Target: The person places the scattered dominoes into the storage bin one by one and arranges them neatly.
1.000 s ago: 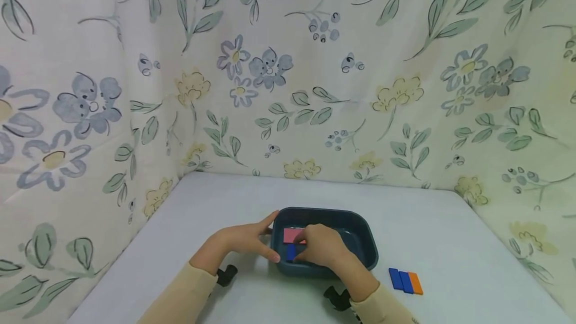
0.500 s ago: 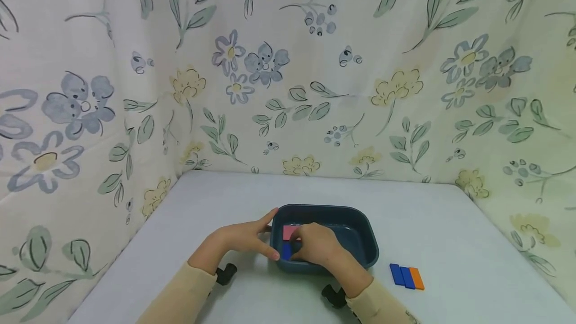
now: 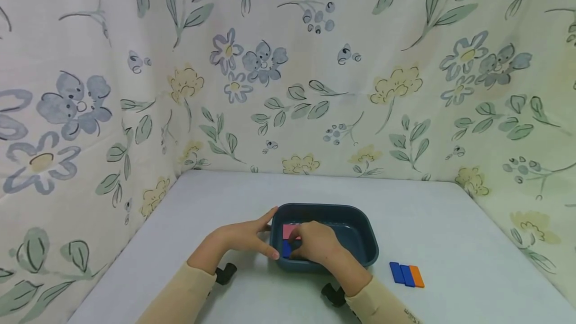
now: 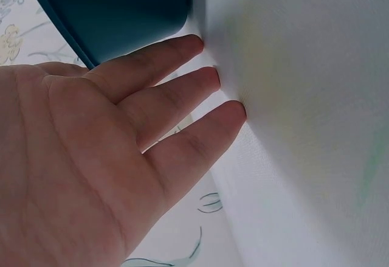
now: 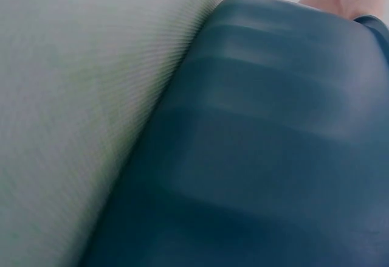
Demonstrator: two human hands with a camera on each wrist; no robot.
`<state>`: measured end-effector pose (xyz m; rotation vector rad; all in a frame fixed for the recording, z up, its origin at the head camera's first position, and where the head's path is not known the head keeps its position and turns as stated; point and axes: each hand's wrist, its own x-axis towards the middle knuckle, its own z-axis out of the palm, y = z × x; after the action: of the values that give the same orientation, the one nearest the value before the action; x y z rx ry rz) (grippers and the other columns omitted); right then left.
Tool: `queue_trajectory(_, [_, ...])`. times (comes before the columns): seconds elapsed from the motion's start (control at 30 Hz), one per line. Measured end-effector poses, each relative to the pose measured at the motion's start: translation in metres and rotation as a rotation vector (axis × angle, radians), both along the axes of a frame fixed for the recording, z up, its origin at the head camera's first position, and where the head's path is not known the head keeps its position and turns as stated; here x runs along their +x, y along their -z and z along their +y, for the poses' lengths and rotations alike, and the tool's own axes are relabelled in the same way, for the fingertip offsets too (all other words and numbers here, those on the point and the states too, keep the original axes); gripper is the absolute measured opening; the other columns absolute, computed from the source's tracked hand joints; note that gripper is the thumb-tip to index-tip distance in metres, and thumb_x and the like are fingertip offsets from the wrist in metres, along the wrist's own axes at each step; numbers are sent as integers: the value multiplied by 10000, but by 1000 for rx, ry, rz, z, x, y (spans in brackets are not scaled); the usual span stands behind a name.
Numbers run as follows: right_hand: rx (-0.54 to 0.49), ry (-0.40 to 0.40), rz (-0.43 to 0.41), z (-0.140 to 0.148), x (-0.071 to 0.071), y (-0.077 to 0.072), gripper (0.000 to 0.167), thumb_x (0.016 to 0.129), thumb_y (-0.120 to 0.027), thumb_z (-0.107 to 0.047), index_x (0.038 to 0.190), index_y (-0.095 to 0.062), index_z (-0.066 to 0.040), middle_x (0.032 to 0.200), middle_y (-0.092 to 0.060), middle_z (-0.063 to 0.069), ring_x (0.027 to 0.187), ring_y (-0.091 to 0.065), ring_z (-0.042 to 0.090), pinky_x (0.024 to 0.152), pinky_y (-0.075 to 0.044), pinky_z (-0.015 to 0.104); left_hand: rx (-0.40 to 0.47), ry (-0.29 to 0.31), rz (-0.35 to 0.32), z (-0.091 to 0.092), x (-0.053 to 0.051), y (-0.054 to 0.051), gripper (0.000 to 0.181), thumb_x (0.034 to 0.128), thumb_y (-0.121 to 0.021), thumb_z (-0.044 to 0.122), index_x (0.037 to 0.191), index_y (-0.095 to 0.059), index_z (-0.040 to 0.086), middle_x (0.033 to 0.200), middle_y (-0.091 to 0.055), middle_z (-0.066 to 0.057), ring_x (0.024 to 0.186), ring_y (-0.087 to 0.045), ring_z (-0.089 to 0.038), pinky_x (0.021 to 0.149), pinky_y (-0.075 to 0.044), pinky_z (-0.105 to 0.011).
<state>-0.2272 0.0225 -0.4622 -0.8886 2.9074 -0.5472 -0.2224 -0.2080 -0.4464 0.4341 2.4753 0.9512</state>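
In the head view a dark teal rectangular tub (image 3: 351, 209) stands on the white table. My left hand (image 3: 243, 237) is spread against its left end, thumb near the front corner and fingers toward the back corner. The left hand (image 4: 91, 151) in the left wrist view has straight fingers, their tips at the white tabletop. My right hand (image 3: 317, 244) reaches inside the tub, finger and thumb curled at the two ends of a blue tile (image 3: 286, 248). Directly behind that tile lies a pink piece (image 3: 289, 231), partly covered by the fingers. The right wrist view shows mostly the tub's outer wall (image 5: 261, 145).
To the right of the tub, two blue tiles (image 3: 397, 272) and an orange tile (image 3: 416, 276) lie side by side on the table (image 3: 225, 189). A floral cloth (image 3: 315, 74) hangs behind and at the sides. Black wrist gear (image 3: 333, 295) sits below each hand.
My right hand has shifted slightly left inside the tub, and the blue tile now sits closer to the left wall. The left hand stays against the tub. The head view has shifted slightly.
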Motion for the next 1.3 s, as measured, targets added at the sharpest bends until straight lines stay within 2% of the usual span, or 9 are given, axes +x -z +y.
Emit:
queue_trajectory(0.33, [4, -9, 22, 3, 3, -3, 314, 781, -877, -315, 1045, -792, -169, 1002, -749, -7, 942, -699, 198, 823, -571, 448, 8, 0, 3, 3, 2, -3, 1217, 763, -837, 525, 1627, -10, 299, 1563, -398, -93, 1469, -272, -353, 1081, -239, -705])
queue_trajectory(0.5, [-30, -11, 46, 18, 4, -15, 299, 819, -839, -352, 1059, -788, -181, 1015, -744, -14, 890, -672, 159, 780, -570, 392, 18, -1, 5, 3, 2, -2, 1203, 774, -833, 513, 1627, -12, 298, 1560, -396, -118, 1458, -293, -365, 1081, -251, -696])
queue_trajectory(0.57, [-71, -3, 49, 30, 5, -22, 290, 839, -818, -360, 1067, -787, -185, 900, -724, -23, 772, -627, 128, 664, -540, 335, 25, -5, 2, 3, 2, -1, 1204, 775, -835, 508, 1627, -12, 296, 1559, -396, -127, 1455, -297, -368, 1083, -255, -690])
queue_trajectory(0.67, [-136, 7, 45, 49, 9, -32, 254, 874, -784, -368, 1071, -786, -209, 673, -585, -67, 592, -491, 80, 516, -401, 262, 30, -18, -1, 2, 1, 1, 1211, 767, -842, 505, 1627, -13, 302, 1556, -397, -131, 1454, -298, -367, 1089, -258, -679])
queue_trajectory(0.77, [-200, -9, 22, 69, 13, -35, 212, 910, -748, -369, 1067, -775, -230, 570, -422, -99, 508, -378, 54, 482, -316, 241, 33, -28, 1, 2, 0, 3, 1230, 749, -853, 512, 1628, -19, 298, 1553, -402, -131, 1455, -294, -368, 1091, -252, -680])
queue_trajectory(1.0, [-309, -48, -30, 124, 22, -29, 190, 935, -714, -408, 1078, -730, -283, 579, -373, -113, 517, -345, 34, 510, -363, 236, 31, -34, -11, 3, 0, 7, 1233, 742, -860, 508, 1629, -30, 293, 1547, -415, -125, 1460, -283, -367, 1095, -237, -684])
queue_trajectory(1.13, [-367, -27, -123, 162, 24, -30, 266, 929, -726, -378, 1112, -712, -185, 635, -399, -70, 539, -352, 51, 518, -376, 258, 13, -30, -8, 3, 2, 5, 1225, 745, -861, 496, 1628, -36, 301, 1536, -432, -108, 1453, -301, -360, 1086, -246, -691])
queue_trajectory(1.3, [-362, -9, -237, 197, 15, -32, 331, 919, -748, -313, 1127, -668, -68, 700, -428, -14, 569, -381, 78, 525, -367, 269, -3, -36, 7, 3, 3, 0, 1213, 742, -859, 502, 1626, -48, 322, 1526, -448, -85, 1444, -320, -351, 1080, -255, -692])
